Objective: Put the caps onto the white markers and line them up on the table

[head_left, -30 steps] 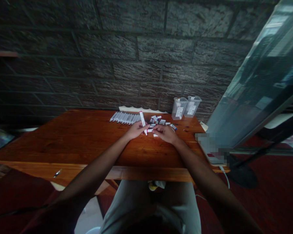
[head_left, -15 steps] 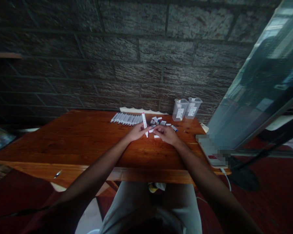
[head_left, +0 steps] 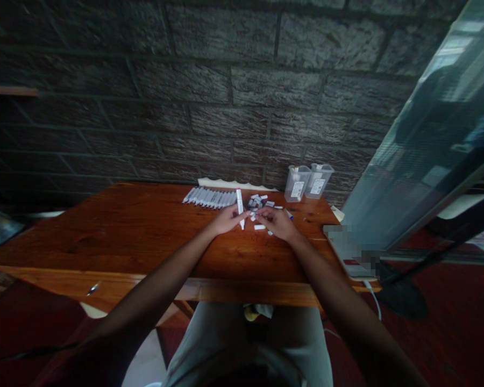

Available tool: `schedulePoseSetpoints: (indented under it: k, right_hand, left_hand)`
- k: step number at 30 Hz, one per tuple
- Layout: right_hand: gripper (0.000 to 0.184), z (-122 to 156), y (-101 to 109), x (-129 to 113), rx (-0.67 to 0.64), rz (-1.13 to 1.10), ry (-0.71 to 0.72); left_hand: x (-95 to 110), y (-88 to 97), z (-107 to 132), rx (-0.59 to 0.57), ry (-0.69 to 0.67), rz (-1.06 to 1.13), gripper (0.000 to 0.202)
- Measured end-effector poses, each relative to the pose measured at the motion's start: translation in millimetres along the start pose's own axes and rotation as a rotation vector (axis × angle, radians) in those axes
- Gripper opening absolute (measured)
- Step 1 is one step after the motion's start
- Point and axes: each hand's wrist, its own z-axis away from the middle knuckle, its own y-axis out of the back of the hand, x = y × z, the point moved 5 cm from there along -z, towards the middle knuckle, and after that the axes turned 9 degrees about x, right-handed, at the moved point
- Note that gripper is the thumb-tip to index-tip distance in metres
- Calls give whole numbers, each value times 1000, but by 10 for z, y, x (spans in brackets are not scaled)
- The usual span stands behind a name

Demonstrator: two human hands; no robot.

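Observation:
My left hand (head_left: 226,220) is closed around a white marker (head_left: 240,208) with a pinkish-red top end, held nearly upright. My right hand (head_left: 279,222) is close beside it, its fingertips pinched at a small white marker cap (head_left: 253,215). The fingers partly hide that piece. More loose white caps (head_left: 256,200) lie in a pile just beyond the hands. One white cap (head_left: 259,227) rests on the table below my right fingers. To the left, several white markers (head_left: 210,196) lie side by side in a row.
The wooden table (head_left: 145,236) stands against a dark block wall. Two clear plastic containers (head_left: 297,184) with labels are at its back right. A grey laptop-like object (head_left: 349,252) with a white cable sits at the right edge. A white wavy-edged strip (head_left: 234,183) runs behind the markers.
My right hand has shifted slightly with its fingertips at the white cap, and the gap to my left hand is a little wider. The marker stays in my left hand.

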Motion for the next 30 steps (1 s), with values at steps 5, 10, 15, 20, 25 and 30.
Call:
schedulePoseSetpoints:
  k: [5, 10, 15, 20, 25, 30]
  right_hand:
    - [25, 2, -23, 48, -17, -8, 3]
    - [24, 4, -17, 47, -17, -4, 0]
    - [25, 16, -45, 28, -88, -10, -8]
    - [24, 17, -47, -27, -117, -10, -16]
    - [22, 15, -46, 0, -96, -14, -12]
    - [22, 20, -80, 63, -113, -28, -21]
  left_hand:
    - [2, 5, -2, 5, -1, 16, 38]
    - [7, -12, 3, -2, -8, 13, 38]
    - [12, -27, 6, -18, 13, 8, 41]
    - [26, 9, -4, -11, 18, -7, 42]
    - [64, 5, 10, -15, 35, 6, 44]
    - [121, 13, 13, -4, 12, -21, 44]
